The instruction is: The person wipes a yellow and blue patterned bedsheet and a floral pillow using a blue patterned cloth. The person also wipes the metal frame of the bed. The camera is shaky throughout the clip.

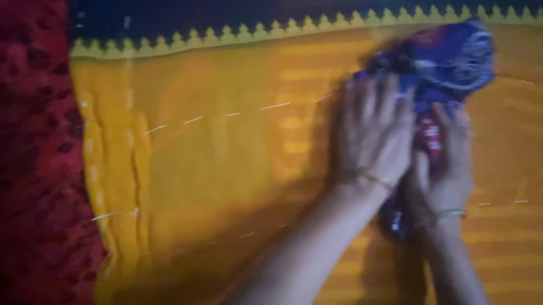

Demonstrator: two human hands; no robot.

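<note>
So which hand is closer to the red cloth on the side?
Left. The left hand presses the blue cloth nearer the red cloth; the right hand lies farther away.

bare forearms, thin bangle at left hand (372,136), thin bangle at right hand (446,172)

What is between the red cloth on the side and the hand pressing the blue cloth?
Only yellow cloth with white dashed stitching lies between the red cloth and the left hand on the blue patterned cloth, in the head view.
</note>
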